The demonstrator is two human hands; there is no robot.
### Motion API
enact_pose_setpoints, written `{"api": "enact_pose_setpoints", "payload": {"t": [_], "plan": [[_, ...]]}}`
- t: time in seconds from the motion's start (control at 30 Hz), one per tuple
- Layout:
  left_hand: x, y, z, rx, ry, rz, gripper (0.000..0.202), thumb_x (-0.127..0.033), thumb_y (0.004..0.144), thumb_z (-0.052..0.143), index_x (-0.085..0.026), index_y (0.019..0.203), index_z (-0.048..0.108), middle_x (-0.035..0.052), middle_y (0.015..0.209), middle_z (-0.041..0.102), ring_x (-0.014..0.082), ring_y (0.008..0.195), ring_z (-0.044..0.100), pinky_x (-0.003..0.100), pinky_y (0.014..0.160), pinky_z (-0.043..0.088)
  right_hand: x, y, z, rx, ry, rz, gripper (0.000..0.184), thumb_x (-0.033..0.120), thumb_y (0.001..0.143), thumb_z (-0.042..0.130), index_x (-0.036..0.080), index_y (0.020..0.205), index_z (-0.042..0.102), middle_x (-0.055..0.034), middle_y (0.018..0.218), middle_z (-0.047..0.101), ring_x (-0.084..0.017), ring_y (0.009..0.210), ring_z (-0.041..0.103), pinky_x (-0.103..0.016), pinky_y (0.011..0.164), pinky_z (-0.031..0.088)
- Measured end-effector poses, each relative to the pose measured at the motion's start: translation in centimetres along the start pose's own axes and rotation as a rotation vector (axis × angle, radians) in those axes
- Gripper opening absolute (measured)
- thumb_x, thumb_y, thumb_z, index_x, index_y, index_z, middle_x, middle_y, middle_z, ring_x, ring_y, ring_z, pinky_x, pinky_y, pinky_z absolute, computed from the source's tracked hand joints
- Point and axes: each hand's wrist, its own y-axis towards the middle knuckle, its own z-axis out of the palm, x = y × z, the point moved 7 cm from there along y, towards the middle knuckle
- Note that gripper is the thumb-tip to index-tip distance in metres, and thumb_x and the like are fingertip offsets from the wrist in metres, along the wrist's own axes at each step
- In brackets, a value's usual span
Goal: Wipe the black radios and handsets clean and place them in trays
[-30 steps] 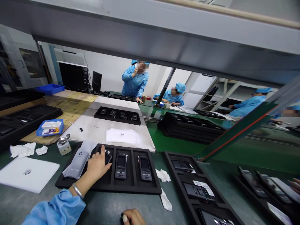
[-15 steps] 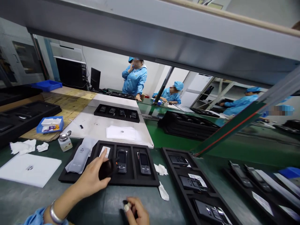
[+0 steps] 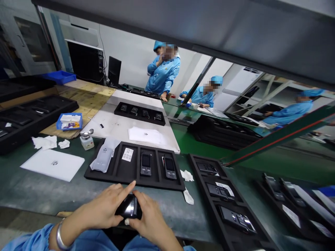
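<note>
A handset (image 3: 129, 208) is gripped between the left hand (image 3: 104, 209) and right hand (image 3: 150, 219) at the bench edge, six o'clock from the tray (image 3: 133, 166). A loose grip could drop it.

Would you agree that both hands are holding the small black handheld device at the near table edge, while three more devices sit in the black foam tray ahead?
Not quite: the head view shows two devices in the black foam tray, not three. Both the left hand and right hand do hold the small black handheld device at the near table edge.
</note>
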Motion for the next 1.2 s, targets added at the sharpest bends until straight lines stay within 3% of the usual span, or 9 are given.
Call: {"api": "enact_pose_setpoints", "payload": {"t": [0.23, 0.37, 0.53, 0.67, 0.77, 0.87, 0.93, 1.07, 1.2], "plan": [[1.3, -2.0, 0.0, -0.007, 0.017, 0.003, 0.117, -0.004, 0.068, 0.063, -0.034, 0.158, -0.005, 0.0089, 0.121, 0.057, 0.0289, 0.111, 0.054, 0.051, 0.103, 0.045, 0.7, 0.2, 2.2, -0.017, 0.06, -0.056, 0.079, 0.047, 0.078, 0.076, 0.022, 0.144, 0.042, -0.0125, 0.122, 0.064, -0.03, 0.107, 0.063, -0.04, 0.089, 0.052], [1.5, -2.8, 0.0, -0.052, -0.01, 0.028, 0.113, -0.003, 0.071, 0.061, -0.035, 0.159, -0.002, 0.0086, 0.128, 0.057, 0.0275, 0.115, 0.054, 0.049, 0.105, 0.045, 0.7, 0.2, 3.1, -0.022, 0.063, -0.087, 0.075, 0.05, 0.08, 0.075, 0.02, 0.142, 0.044, -0.0126, 0.122, 0.064, -0.029, 0.108, 0.062, -0.04, 0.09, 0.051], [2.8, -4.0, -1.4, -0.211, -0.072, 0.021, 0.085, -0.017, 0.086, 0.063, -0.031, 0.158, 0.02, 0.0093, 0.134, 0.06, 0.0252, 0.122, 0.054, 0.043, 0.105, 0.047, -0.4, -0.8, 3.4, -0.107, 0.033, -0.125, 0.074, 0.048, 0.083, 0.073, 0.021, 0.144, 0.041, -0.0138, 0.131, 0.059, -0.029, 0.118, 0.059, -0.041, 0.1, 0.048], [7.5, -6.9, -6.2, -0.6, 0.009, -0.066, 0.032, -0.025, 0.097, 0.051, -0.023, 0.127, 0.064, 0.0081, 0.11, 0.071, 0.0212, 0.103, 0.064, 0.033, 0.091, 0.052, -1.9, -1.5, 3.3, -0.176, 0.06, -0.111, 0.075, 0.051, 0.084, 0.071, 0.023, 0.145, 0.039, -0.013, 0.133, 0.058, -0.03, 0.12, 0.058, -0.041, 0.102, 0.048], [12.8, -10.3, -9.9, -0.801, 0.178, -0.334, 0.024, -0.033, 0.094, 0.054, -0.02, 0.104, 0.072, 0.0063, 0.102, 0.073, 0.0218, 0.095, 0.067, 0.03, 0.087, 0.051, -2.4, -1.7, 3.2, -0.221, 0.108, -0.11, 0.073, 0.053, 0.084, 0.07, 0.022, 0.143, 0.041, -0.012, 0.129, 0.06, -0.029, 0.117, 0.06, -0.04, 0.1, 0.05], [16.9, -12.6, -11.8, -0.778, 0.305, -0.568, 0.03, -0.034, 0.093, 0.052, -0.014, 0.105, 0.071, 0.0074, 0.104, 0.073, 0.0253, 0.096, 0.067, 0.032, 0.084, 0.05, -2.5, -1.7, 3.1, -0.256, 0.132, -0.119, 0.072, 0.053, 0.084, 0.069, 0.022, 0.142, 0.041, -0.0112, 0.128, 0.06, -0.028, 0.116, 0.061, -0.039, 0.099, 0.05], [18.5, -13.5, -12.0, -0.728, 0.318, -0.658, 0.033, -0.034, 0.093, 0.049, -0.012, 0.106, 0.07, 0.009, 0.103, 0.073, 0.0278, 0.093, 0.068, 0.033, 0.081, 0.05, -2.5, -1.7, 3.1, -0.269, 0.138, -0.119, 0.072, 0.053, 0.083, 0.07, 0.023, 0.142, 0.041, -0.0106, 0.126, 0.061, -0.027, 0.114, 0.062, -0.038, 0.098, 0.051], [18.9, -14.4, -11.0, -0.723, 0.284, -0.723, 0.035, -0.037, 0.093, 0.048, -0.013, 0.105, 0.071, 0.0109, 0.104, 0.073, 0.0295, 0.095, 0.067, 0.035, 0.082, 0.049, -2.2, -1.5, 2.8, -0.267, 0.147, -0.127, 0.07, 0.054, 0.084, 0.069, 0.022, 0.141, 0.043, -0.01, 0.125, 0.062, -0.026, 0.111, 0.063, -0.036, 0.096, 0.052], [16.6, -14.8, -10.2, -0.911, 0.18, -0.724, 0.041, -0.047, 0.093, 0.05, -0.015, 0.11, 0.068, 0.0104, 0.108, 0.071, 0.0251, 0.088, 0.065, 0.035, 0.084, 0.048, -1.6, -1.4, 1.9, -0.234, 0.138, -0.14, 0.071, 0.06, 0.085, 0.066, 0.022, 0.14, 0.042, -0.0105, 0.122, 0.062, -0.026, 0.11, 0.063, -0.036, 0.094, 0.052]]}}
